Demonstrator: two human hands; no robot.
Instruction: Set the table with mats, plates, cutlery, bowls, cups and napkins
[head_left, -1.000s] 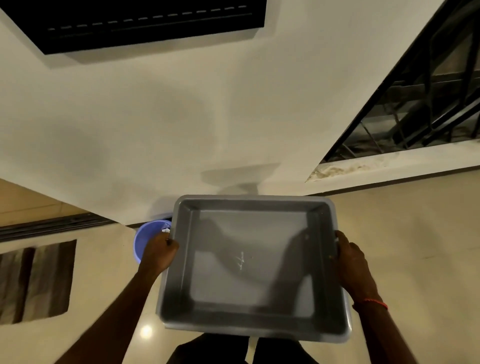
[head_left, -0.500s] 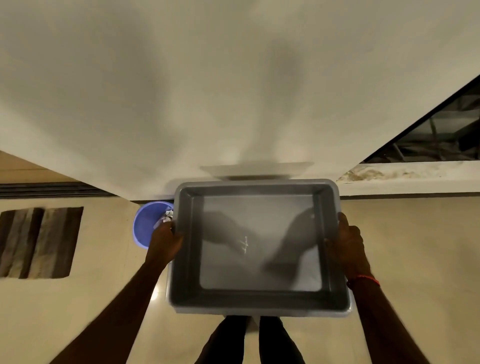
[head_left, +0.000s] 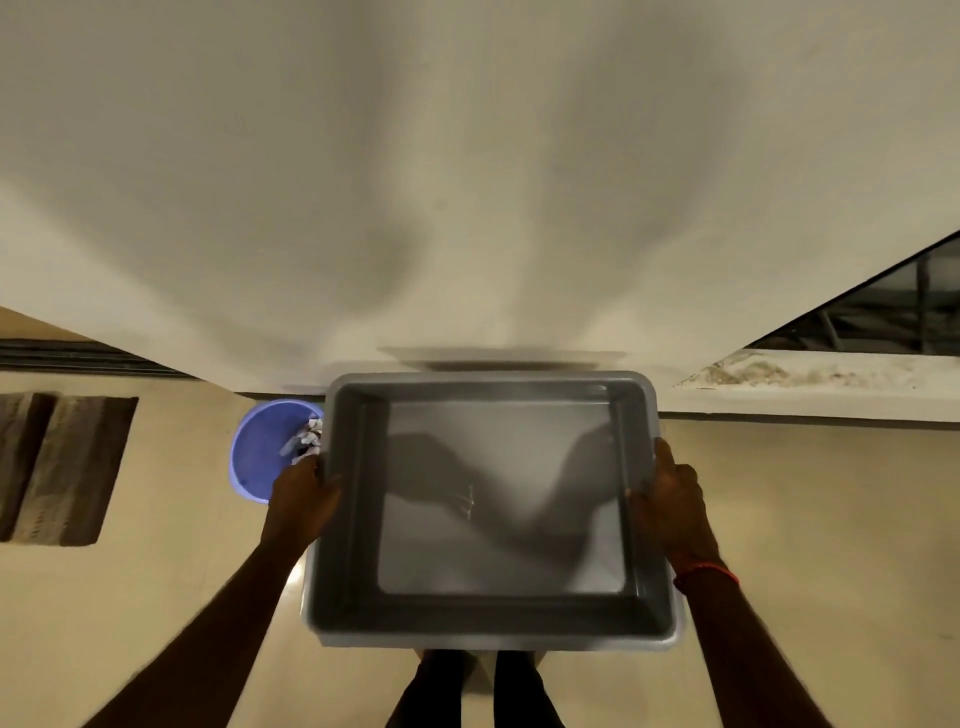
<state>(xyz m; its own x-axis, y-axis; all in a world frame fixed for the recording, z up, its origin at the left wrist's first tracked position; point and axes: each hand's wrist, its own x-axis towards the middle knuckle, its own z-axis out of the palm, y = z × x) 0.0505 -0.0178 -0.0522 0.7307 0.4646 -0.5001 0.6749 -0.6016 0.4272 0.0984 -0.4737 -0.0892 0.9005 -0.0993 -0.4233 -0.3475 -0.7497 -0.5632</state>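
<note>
I hold an empty grey plastic tub (head_left: 493, 613) level in front of me, above the floor and close to a white wall. My left hand (head_left: 304, 493) grips its left rim and my right hand (head_left: 675, 499) grips its right rim, thumbs over the edge. Nothing lies inside the tub. No mats, plates, cutlery, bowls, cups or napkins are in view.
A blue bin (head_left: 265, 447) with crumpled paper stands on the floor by the wall, just left of the tub. A striped brown mat (head_left: 57, 467) lies at the far left. A low ledge (head_left: 810, 389) with a dark railing runs at the right. My legs (head_left: 472, 691) show below the tub.
The view has tilted down and turned toward the wall, so the dark vent at the top left is gone. The tub stays in both hands and now sits level, nearer the wall.
</note>
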